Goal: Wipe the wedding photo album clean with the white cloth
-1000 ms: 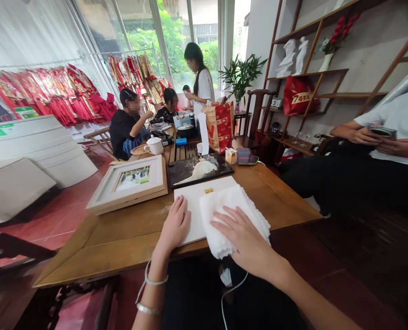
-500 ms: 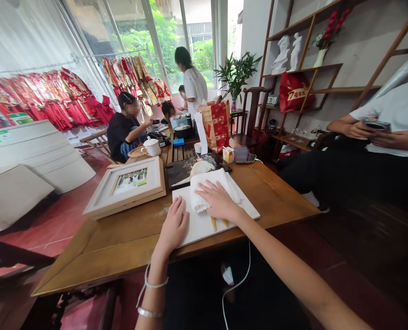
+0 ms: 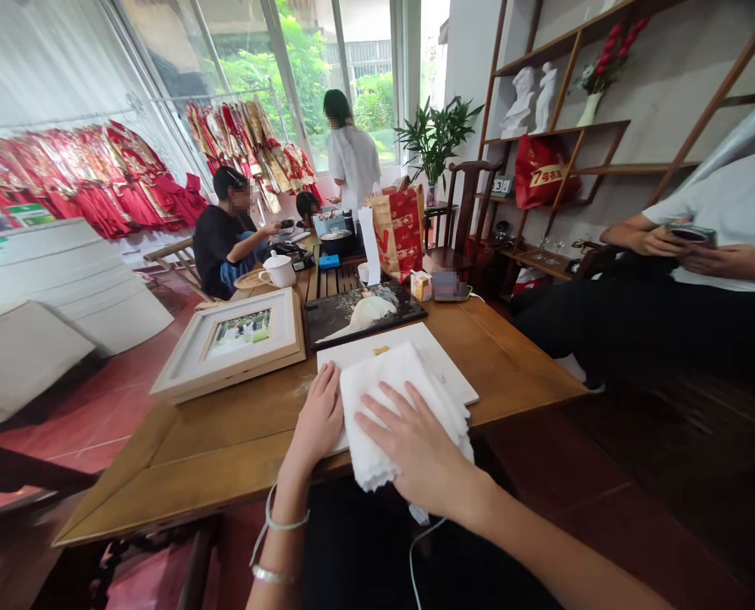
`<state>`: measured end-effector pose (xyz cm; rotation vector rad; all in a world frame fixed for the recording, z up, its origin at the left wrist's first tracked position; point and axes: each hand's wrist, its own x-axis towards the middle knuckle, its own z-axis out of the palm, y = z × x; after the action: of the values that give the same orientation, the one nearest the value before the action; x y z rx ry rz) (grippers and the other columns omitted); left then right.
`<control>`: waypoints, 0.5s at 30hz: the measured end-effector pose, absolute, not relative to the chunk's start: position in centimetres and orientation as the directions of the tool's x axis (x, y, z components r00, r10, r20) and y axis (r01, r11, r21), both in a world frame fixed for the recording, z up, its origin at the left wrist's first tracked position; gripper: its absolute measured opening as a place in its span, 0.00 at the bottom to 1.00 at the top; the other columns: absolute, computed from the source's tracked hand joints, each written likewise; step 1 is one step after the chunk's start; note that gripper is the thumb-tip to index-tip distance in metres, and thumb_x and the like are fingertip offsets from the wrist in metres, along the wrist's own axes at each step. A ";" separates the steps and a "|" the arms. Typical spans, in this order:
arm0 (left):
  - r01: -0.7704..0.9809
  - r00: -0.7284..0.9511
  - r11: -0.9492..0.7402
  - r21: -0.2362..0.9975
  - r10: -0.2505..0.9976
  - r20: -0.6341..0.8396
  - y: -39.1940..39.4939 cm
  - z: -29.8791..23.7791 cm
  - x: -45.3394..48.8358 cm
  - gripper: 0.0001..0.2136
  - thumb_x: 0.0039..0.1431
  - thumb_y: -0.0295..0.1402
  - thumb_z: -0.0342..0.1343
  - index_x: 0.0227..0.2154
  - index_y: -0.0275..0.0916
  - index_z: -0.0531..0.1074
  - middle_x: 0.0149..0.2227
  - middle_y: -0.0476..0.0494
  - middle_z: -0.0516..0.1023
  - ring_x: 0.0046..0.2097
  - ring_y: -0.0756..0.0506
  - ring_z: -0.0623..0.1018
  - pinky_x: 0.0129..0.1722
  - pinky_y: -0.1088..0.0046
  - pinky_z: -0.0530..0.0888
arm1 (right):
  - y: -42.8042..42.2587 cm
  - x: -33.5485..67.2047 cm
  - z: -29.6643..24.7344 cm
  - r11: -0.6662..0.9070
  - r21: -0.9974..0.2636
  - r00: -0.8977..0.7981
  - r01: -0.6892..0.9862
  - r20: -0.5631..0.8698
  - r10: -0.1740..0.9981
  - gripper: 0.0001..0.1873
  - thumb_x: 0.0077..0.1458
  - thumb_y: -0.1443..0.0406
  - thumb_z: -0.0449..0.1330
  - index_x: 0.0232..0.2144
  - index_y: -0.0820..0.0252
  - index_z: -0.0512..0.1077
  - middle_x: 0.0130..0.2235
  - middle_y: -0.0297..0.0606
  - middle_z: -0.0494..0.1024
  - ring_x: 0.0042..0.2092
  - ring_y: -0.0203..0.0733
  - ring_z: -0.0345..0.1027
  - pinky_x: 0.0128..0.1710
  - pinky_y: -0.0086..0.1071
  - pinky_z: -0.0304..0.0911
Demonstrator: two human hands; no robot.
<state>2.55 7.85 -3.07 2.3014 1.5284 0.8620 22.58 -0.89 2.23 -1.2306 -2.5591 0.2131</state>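
Note:
A white board (image 3: 457, 377) lies on the wooden table near its front edge. Along its left edge rests my left hand (image 3: 319, 419), open, with fingers stretched out and holding nothing. My right hand (image 3: 415, 436) lies flat with spread fingers on a folded white cloth (image 3: 377, 381); its thumb is hidden. The cloth covers the board's near middle and reaches past its front edge. Beyond the cloth's far edge, a small yellow patch (image 3: 381, 350) shows on the board. Just behind the board is a dark picture panel (image 3: 368, 313) with a large white shape.
Left of the board lies a framed photo (image 3: 241, 335) on the wooden table (image 3: 212, 440). Farther back stand a white teapot (image 3: 280, 269), a paper bag (image 3: 399, 233) and a small box (image 3: 421, 285). People sit at the far left and right (image 3: 695, 237); another stands behind.
My right hand has moved the white cloth toward me, down to the board's front edge. The yellow shapes at the near edge are now covered. My left hand stays in place.

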 end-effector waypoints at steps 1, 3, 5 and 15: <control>0.754 0.275 -0.421 0.504 0.899 0.340 7.9 -3.1 2.5 0.22 0.63 0.33 0.41 0.60 0.38 0.60 0.65 0.36 0.57 0.66 0.39 0.55 0.64 0.52 0.54 | -1.5 22.5 2.3 0.618 -0.261 -0.588 0.741 0.193 0.786 0.38 0.45 0.72 0.55 0.61 0.61 0.56 0.66 0.44 0.54 0.67 0.55 0.35 0.64 0.55 0.30; 0.754 0.273 -0.424 0.501 0.897 0.348 7.9 -3.1 2.5 0.22 0.63 0.33 0.41 0.60 0.38 0.59 0.65 0.36 0.58 0.66 0.39 0.55 0.64 0.52 0.54 | -2.1 22.2 2.3 0.605 -0.267 -0.574 0.750 0.191 0.796 0.38 0.46 0.72 0.56 0.61 0.63 0.56 0.65 0.46 0.54 0.67 0.57 0.35 0.64 0.57 0.30; 0.752 0.275 -0.427 0.502 0.896 0.350 7.9 -3.1 2.4 0.22 0.64 0.33 0.41 0.60 0.38 0.59 0.65 0.36 0.58 0.66 0.39 0.55 0.64 0.52 0.54 | -1.9 21.7 2.3 0.589 -0.267 -0.553 0.763 0.201 0.808 0.38 0.47 0.70 0.56 0.61 0.64 0.56 0.65 0.48 0.54 0.66 0.58 0.37 0.64 0.57 0.31; 0.757 0.322 -0.451 0.473 0.887 0.331 8.1 -3.5 2.3 0.24 0.62 0.33 0.44 0.61 0.37 0.59 0.65 0.34 0.58 0.67 0.38 0.53 0.64 0.52 0.54 | 4.0 19.5 2.6 0.472 -0.180 -0.430 0.863 0.228 0.873 0.31 0.52 0.68 0.54 0.59 0.67 0.60 0.63 0.51 0.59 0.64 0.63 0.44 0.62 0.59 0.36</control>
<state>2.32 8.12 -3.46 2.3560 1.4962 0.8188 19.54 4.04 2.60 -1.4783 -2.4346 0.0518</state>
